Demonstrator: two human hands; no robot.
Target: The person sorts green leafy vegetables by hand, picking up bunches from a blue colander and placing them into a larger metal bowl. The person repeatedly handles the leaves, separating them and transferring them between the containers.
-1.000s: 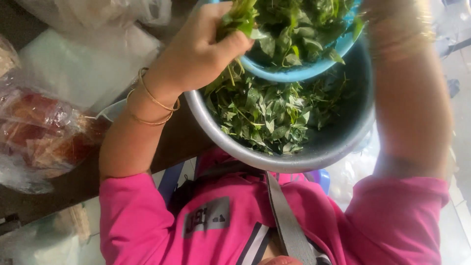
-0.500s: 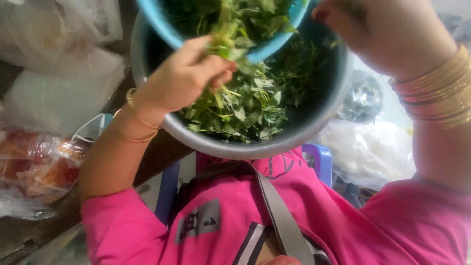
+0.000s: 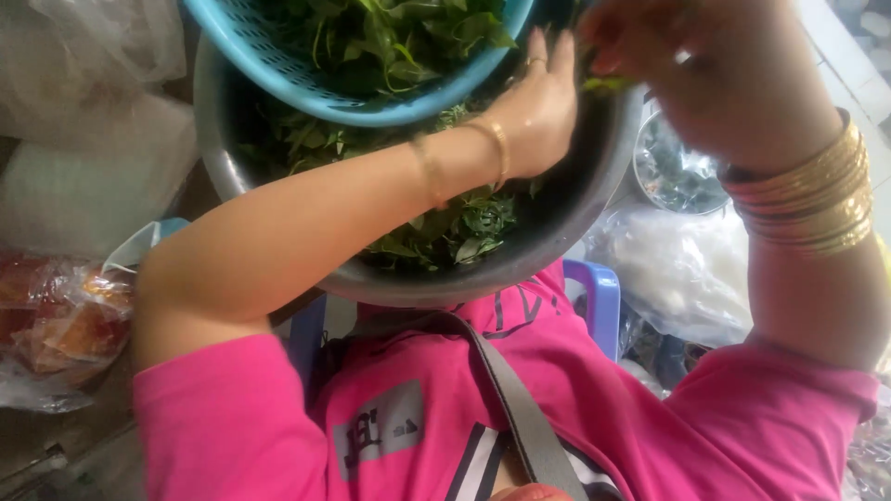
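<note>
A large metal bowl (image 3: 557,250) holds loose green leaves (image 3: 455,232). A blue plastic basket (image 3: 306,88), also full of leaves, sits tilted on the bowl's far side. My left hand (image 3: 543,111) reaches across the bowl to its right side with the fingers stretched out over the leaves. Its palm is hidden. My right hand (image 3: 668,65), with gold bangles on the wrist, hovers above the bowl's right rim and pinches a small bit of green leaf (image 3: 603,83). The two hands almost touch.
Clear plastic bags lie at the left, and one holds reddish-brown food (image 3: 74,325). A small metal bowl (image 3: 677,172) and a white plastic bag (image 3: 687,269) are at the right. A blue plastic stool (image 3: 603,297) shows under the bowl. A grey strap (image 3: 510,399) crosses my pink shirt.
My left hand has left the leaves at the basket's edge and swung right across the bowl toward my right hand. The right hand has come lower.
</note>
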